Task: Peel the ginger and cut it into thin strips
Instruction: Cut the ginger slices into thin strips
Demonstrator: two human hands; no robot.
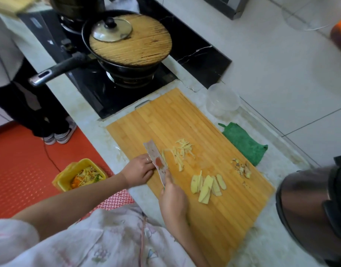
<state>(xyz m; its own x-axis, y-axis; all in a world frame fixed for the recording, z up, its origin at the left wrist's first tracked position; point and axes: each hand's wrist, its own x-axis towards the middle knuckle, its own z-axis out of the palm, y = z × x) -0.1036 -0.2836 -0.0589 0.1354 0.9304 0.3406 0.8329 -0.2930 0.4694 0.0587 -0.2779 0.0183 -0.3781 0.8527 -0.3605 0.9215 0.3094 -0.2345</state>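
Note:
On the bamboo cutting board point(214, 218) lie thin ginger strips point(182, 151), a fanned row of pale ginger slices point(207, 185) and a small heap of ginger peel point(242, 167). My right hand point(173, 201) grips the handle of a patterned knife point(156, 160), whose blade stands on edge just left of the strips. My left hand point(138, 171) rests against the blade's flat left side, fingers touching it. A ginger piece under the blade's edge is mostly hidden.
A black pan point(125, 45) with a bamboo mat and glass lid sits on the stove behind the board. A clear tub point(222, 100) and green cloth point(245, 143) lie to the right, a dark kettle point(312, 212) at near right. A yellow bin point(81, 175) and another person's legs point(48, 120) are left.

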